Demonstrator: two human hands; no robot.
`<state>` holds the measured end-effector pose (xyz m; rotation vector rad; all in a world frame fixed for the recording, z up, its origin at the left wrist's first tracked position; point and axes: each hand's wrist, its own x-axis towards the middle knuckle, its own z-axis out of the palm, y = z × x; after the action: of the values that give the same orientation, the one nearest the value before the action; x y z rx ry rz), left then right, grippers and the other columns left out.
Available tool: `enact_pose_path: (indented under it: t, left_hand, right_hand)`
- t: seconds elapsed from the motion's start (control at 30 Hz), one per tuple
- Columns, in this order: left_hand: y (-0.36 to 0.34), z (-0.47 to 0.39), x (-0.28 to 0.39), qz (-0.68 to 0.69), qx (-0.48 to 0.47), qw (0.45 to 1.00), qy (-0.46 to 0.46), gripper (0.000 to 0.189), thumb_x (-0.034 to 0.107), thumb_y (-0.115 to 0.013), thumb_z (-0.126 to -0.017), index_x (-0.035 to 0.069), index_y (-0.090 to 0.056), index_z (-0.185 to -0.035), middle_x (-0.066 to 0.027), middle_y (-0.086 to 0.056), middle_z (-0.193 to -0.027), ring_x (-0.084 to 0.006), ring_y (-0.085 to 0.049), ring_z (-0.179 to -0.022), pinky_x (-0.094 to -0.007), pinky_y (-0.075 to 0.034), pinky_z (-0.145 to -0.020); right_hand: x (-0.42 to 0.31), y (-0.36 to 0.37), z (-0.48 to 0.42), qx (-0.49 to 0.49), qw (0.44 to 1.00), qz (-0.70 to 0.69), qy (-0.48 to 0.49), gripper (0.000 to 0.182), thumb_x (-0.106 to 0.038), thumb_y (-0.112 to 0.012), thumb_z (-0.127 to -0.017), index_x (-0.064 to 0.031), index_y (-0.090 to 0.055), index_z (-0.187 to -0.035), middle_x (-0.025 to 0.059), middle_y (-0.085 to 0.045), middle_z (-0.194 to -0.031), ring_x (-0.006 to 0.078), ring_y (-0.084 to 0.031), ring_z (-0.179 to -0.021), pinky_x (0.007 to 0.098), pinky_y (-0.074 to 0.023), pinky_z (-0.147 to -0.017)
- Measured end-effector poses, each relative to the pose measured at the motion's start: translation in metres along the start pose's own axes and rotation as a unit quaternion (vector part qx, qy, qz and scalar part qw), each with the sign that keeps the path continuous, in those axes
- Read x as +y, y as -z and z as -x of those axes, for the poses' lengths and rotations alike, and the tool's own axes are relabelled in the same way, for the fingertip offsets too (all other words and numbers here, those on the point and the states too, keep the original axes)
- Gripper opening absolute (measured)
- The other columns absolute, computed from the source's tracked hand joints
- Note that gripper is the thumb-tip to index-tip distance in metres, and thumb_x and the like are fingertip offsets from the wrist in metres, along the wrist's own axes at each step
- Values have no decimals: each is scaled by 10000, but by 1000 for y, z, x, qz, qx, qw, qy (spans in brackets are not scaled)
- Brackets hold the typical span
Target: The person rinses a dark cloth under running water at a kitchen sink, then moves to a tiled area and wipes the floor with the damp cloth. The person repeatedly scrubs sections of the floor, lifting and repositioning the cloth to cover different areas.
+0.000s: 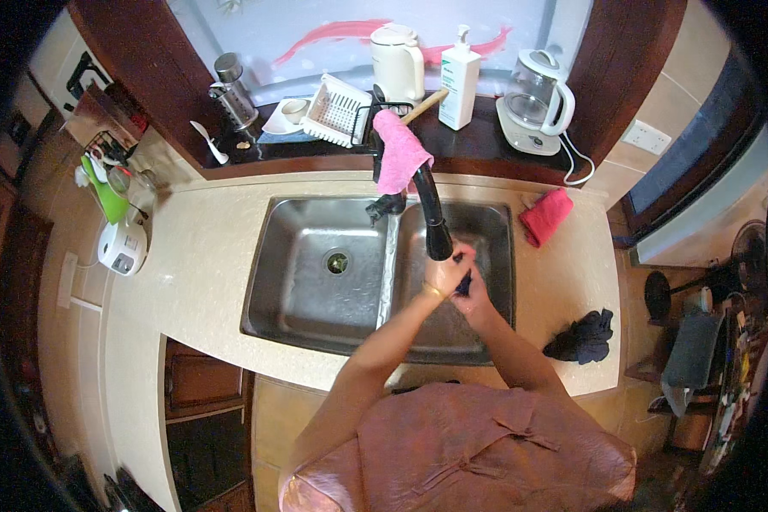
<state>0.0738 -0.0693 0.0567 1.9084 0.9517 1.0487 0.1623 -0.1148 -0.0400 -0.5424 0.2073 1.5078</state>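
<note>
Both of my hands are together over the right basin of a steel double sink, just below the spout of a black faucet. My left hand and my right hand are closed around a small dark cloth, mostly hidden by the fingers. A pink cloth drapes over the faucet's upper part. On the counter right of the sink lie a folded red cloth and, nearer me, a crumpled black cloth. Whether water is running cannot be told.
On the ledge behind stand a white dish rack, a cream kettle, a pump bottle and a glass kettle on its base. A white appliance stands at the counter's left end. The left basin has a drain with green scraps.
</note>
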Motion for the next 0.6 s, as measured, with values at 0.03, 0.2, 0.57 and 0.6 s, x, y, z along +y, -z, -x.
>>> enact_pose_path:
  t: [0.03,0.2,0.57,0.6]
  left_hand:
    - [16,4,-10,-33,-22,997,-62,84,184,-690,-753,108,-691,-790,-67,-661,-830,-249,-630,-804,-357,-495,-710]
    - [88,8,-59,-67,-51,989,-118,143,202,-672,-798,69,-690,-845,-109,-668,-873,-281,-634,-808,-364,-499,-749]
    - [107,-39,-205,240,147,930,235,671,298,-627,-858,-53,-362,-1366,-258,-403,-1387,-329,-388,-1295,-367,-307,-1065]
    - [100,-41,-207,243,118,933,237,685,308,-621,-860,-53,-350,-1375,-271,-368,-1412,-343,-345,-1330,-372,-276,-1088]
  right_hand:
    - [13,-8,0,-3,1000,9,-9,227,-299,-663,-829,-124,-605,-961,30,-667,-894,190,-646,-790,326,-544,-618]
    - [44,-43,7,-42,988,61,-138,214,-211,-630,-853,-91,-590,-1025,105,-631,-1045,269,-615,-990,488,-514,-885]
    - [48,-93,5,87,958,273,-2,241,-37,-683,-794,-101,-561,-992,103,-614,-1054,308,-629,-969,535,-545,-797]
    - [45,-91,11,78,954,287,30,248,-41,-683,-795,-103,-556,-1000,100,-613,-1048,298,-631,-963,531,-544,-800]
